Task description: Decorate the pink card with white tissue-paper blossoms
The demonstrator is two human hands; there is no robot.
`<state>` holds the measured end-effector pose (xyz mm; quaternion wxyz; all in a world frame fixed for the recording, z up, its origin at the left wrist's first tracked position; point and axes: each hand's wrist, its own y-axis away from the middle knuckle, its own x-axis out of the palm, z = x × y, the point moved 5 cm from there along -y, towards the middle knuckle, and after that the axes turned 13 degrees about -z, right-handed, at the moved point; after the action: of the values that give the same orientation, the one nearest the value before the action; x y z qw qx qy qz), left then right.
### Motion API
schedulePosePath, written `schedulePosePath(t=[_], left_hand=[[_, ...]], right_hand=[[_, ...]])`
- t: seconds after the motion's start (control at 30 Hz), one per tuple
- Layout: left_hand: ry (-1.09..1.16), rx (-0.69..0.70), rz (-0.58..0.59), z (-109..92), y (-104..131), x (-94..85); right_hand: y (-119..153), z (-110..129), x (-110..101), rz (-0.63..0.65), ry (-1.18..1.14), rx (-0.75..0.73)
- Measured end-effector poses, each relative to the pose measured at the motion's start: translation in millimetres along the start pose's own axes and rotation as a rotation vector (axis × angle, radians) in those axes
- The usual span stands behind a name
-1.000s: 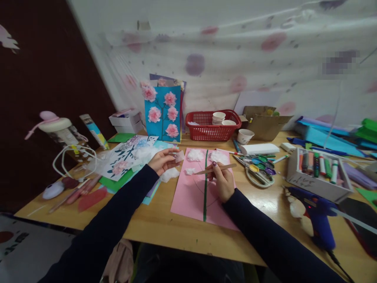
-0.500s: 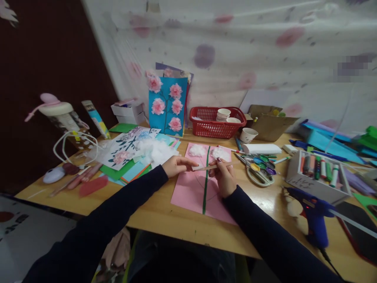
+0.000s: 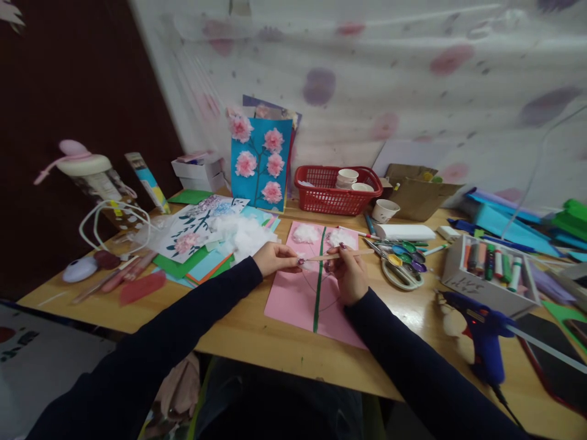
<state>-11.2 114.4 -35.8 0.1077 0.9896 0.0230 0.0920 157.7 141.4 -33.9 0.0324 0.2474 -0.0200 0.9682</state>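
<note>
My right hand (image 3: 352, 278) grips a thin wooden craft stick (image 3: 342, 255) between thumb and fingers, held nearly level above a pink sheet of card (image 3: 293, 299). The left tip of the stick meets the pinched fingertips of my left hand (image 3: 276, 259). A small white tuft, which looks like cotton, shows by those fingertips. Down the middle of the card runs a green strip (image 3: 318, 299), with thin curved lines drawn beside it. Two white cotton puffs (image 3: 306, 233) lie at the card's top, one on each side of the strip.
To the left, loose cotton (image 3: 247, 237) rests on coloured papers. Scissors (image 3: 398, 272) and a paint palette (image 3: 409, 253) lie right of the card. Farther right are a marker box (image 3: 477, 281) and blue glue gun (image 3: 486, 336). A red basket (image 3: 337, 201) stands behind.
The left fingertips have closed in on the stick's tip, and the white tuft there sits slightly higher. The right hand has barely moved, still holding the stick. The view has shifted a little.
</note>
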Motion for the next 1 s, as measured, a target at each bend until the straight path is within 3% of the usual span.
schedulePosePath(t=[0.23,0.5,0.67,1.0], left_hand=[[0.055,0.056,-0.031,-3.2,-2.6,-3.6],[-0.035,0.215,0.04,-9.2,-2.7,-0.8],[-0.1,0.273,0.026,-10.5,-4.1,-3.4],[-0.155,0.278,0.083,-8.4,6.8,8.5]], right_hand=[[-4.1,-0.3,-4.6,-0.096,-0.015,-0.011],[-2.2,-4.2,-4.0,-0.055,0.044,0.008],[-2.1,-3.8,-4.0,-0.068,0.047,0.017],[7.4,-3.7,6.3,0.089,0.123,0.0]])
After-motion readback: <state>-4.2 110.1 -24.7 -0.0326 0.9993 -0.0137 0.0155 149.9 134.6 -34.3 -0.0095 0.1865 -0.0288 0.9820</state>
